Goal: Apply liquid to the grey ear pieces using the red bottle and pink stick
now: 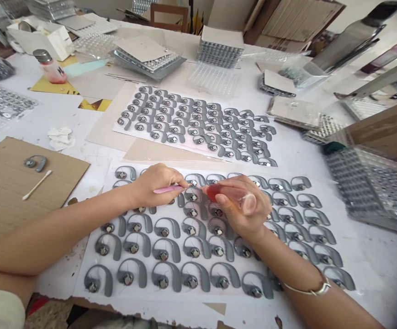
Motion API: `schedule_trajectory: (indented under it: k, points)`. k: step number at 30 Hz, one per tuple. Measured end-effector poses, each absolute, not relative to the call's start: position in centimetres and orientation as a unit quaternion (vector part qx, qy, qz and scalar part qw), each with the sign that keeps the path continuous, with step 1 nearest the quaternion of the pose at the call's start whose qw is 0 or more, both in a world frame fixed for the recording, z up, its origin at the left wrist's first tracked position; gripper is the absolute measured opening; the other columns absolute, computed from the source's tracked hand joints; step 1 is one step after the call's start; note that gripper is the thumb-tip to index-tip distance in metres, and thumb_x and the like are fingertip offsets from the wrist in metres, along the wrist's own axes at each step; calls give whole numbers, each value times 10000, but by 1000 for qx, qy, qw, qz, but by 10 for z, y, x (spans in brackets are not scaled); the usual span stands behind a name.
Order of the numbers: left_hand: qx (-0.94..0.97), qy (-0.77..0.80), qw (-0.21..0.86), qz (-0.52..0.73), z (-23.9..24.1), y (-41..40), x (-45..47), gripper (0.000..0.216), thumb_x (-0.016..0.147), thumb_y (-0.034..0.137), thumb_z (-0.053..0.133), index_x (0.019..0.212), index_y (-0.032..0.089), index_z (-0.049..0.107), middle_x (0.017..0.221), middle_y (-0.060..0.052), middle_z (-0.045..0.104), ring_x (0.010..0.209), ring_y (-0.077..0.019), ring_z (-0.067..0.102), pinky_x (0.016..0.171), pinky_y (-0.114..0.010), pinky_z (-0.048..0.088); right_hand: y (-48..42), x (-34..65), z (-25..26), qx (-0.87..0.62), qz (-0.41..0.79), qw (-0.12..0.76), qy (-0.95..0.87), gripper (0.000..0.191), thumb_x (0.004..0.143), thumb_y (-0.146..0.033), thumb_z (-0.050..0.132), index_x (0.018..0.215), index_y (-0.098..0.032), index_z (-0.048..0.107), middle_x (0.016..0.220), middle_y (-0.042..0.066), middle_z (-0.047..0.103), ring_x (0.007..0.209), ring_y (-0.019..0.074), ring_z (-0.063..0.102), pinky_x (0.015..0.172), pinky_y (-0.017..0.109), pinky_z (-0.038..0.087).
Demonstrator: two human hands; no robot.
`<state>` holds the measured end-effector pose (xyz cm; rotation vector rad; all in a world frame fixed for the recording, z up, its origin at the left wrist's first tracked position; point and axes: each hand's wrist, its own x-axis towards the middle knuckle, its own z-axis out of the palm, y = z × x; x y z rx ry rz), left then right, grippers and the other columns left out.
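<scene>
My left hand is closed around slim pink tweezers, with the tip pointing right. In my right hand is a small clear squeeze bottle of red liquid, tilted so its nozzle points left. Both tips come close together over a grey ear-hook earphone part; I cannot tell whether they touch it. Around my hands, rows of similar parts lie on a white sheet, each with a curved hook and a round silver piece. My forearms and hands hide some of them.
A second sheet of earphone parts lies behind. On the left, a cardboard piece carries one earphone part and a cotton swab. A capped jar stands back left. Stacked trays stand right.
</scene>
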<state>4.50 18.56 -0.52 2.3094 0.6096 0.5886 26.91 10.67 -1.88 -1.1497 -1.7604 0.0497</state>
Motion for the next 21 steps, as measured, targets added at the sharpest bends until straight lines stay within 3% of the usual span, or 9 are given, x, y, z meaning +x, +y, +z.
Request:
schedule_trajectory:
  k: [7,21]
  points:
    - [839,292,402,221,-11,190,45,153,788,178,617,854,165,755,869,-52,757,782,-173,713,693,-223,548,106,267,-17,-484,30,490,-725,133,798,-308,685,908,-241,650,773,23,672,676,187,618,603,347,518]
    - [838,288,404,228,-11,191,45,160,777,161,621,858,168,759,871,-51,758,783,-173,713,684,-222,550,106,263,-17,-477,38,487,-731,172,795,-313,693,941,-234,650,800,30,680,706,196,636,625,352,541]
